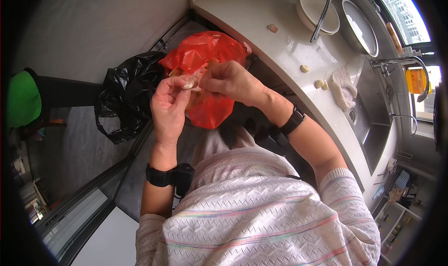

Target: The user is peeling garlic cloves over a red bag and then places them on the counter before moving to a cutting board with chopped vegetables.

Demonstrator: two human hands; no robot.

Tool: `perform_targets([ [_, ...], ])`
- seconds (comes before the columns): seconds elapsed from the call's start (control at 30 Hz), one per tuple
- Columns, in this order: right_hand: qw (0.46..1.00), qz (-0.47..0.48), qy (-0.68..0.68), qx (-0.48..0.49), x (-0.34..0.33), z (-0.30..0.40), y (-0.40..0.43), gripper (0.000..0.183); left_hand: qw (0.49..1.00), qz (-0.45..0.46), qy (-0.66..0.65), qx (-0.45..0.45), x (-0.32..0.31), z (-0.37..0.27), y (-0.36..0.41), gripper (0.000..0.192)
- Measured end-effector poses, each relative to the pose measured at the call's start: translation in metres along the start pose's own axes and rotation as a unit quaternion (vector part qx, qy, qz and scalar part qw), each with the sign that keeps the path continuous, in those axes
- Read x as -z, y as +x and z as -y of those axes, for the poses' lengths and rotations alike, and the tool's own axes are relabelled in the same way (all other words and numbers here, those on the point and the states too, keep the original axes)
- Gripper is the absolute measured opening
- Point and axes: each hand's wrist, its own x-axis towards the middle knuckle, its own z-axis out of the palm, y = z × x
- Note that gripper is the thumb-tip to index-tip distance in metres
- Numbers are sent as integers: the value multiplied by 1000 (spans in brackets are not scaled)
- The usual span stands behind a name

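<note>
My left hand (170, 106) pinches what looks like a garlic clove (189, 82), with pale papery skin on it, between thumb and fingers. Close beside the clove, the curled fingers of my right hand (229, 79) are pinched together; whether a bit of skin is between them is hidden. Both hands are above a red plastic bag (211, 113) that spreads open below and holds scraps. On the counter to the right lie a peeled garlic clove (304, 68), two more pale pieces of garlic (320, 84) and a brownish unpeeled clove (272, 28).
A black plastic bag (131, 87) hangs left of the red one. The countertop (241, 6) carries a white bowl (316, 8) with dark chopsticks (321, 19) across it, a large basin (360, 27) and a crumpled cloth (343, 89) beside the steel sink (376, 136). A faucet (402, 61) arches there.
</note>
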Motion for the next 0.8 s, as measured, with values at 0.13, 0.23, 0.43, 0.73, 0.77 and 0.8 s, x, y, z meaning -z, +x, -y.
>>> perform_targets([
  [0.13,995,11,96,31,-5,-2,0,23,998,-29,41,-30,-6,2,-1,13],
  [0.23,992,14,125,-6,-6,3,-2,22,992,-26,110,-53,-6,-1,-3,15],
  [0.43,987,14,157,-39,-5,-3,-2,22,958,46,259,-111,-7,-9,-5,20],
  [0.73,996,0,86,6,-9,-2,-4,20,992,-12,67,108,-3,-20,2,17],
  [0.77,998,-7,63,25,-10,-2,-4,20,992,-12,67,108,-2,-19,1,17],
  [0.8,998,-7,63,24,-10,-2,-5,20,992,-14,57,115,-1,-19,2,17],
])
